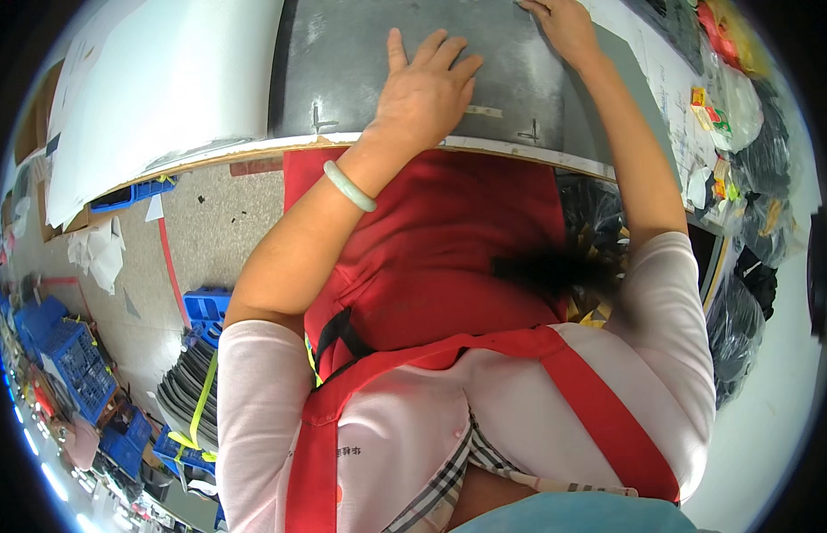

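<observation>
A dark grey sheet (342,71) with black corner marks and a short pale strip (484,111) lies on the table in front of me. My left hand (427,89) rests on this sheet with its fingers spread; a pale bangle (349,186) is round that wrist. At the far edge of the picture, my right hand (564,31) is over the sheet's right part. Its fingers are drawn together at the tips around something small and dark, partly cut off by the picture's edge.
A large white sheet (182,71) curves over the table's left side. At the right are plastic bags (738,98) and a small yellow and red box (699,99). Blue crates (80,364), crumpled paper (98,253) and a strapped stack of dark sheets (187,382) stand at the lower left.
</observation>
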A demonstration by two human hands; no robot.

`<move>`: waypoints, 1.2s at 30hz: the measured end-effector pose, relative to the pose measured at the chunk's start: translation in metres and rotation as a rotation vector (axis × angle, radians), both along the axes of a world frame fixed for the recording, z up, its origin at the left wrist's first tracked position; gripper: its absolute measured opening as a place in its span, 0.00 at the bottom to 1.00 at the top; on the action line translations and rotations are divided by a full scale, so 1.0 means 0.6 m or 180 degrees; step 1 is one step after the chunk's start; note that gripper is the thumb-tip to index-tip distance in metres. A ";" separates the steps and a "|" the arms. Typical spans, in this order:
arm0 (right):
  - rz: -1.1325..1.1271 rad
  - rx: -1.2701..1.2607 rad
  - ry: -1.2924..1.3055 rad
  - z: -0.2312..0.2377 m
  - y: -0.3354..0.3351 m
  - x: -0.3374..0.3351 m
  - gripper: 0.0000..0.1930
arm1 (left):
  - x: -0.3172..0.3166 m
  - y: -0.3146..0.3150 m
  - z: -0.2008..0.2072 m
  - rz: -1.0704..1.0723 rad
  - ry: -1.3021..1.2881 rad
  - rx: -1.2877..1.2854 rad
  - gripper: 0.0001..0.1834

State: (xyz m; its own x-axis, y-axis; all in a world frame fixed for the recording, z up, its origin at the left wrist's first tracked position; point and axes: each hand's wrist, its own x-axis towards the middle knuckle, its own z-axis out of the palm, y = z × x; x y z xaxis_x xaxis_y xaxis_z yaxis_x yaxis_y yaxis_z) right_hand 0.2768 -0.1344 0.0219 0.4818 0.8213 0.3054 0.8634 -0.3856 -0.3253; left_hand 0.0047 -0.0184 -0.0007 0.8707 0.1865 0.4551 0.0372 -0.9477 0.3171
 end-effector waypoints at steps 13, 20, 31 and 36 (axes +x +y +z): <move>-0.0989 0.0529 0.1775 -0.025 0.004 0.027 0.08 | -0.006 0.002 -0.007 0.0076 0.0159 0.0146 0.18; -0.0981 0.0000 0.1064 -0.013 0.020 0.034 0.08 | -0.002 0.005 -0.002 0.0070 0.0121 0.0179 0.19; 0.0036 0.0699 0.2208 0.010 0.147 -0.070 0.06 | -0.004 -0.003 -0.007 0.0165 0.0230 0.0303 0.20; 0.0833 0.0528 0.0749 0.009 0.276 -0.160 0.08 | 0.000 -0.006 -0.005 0.0067 0.0265 0.0074 0.22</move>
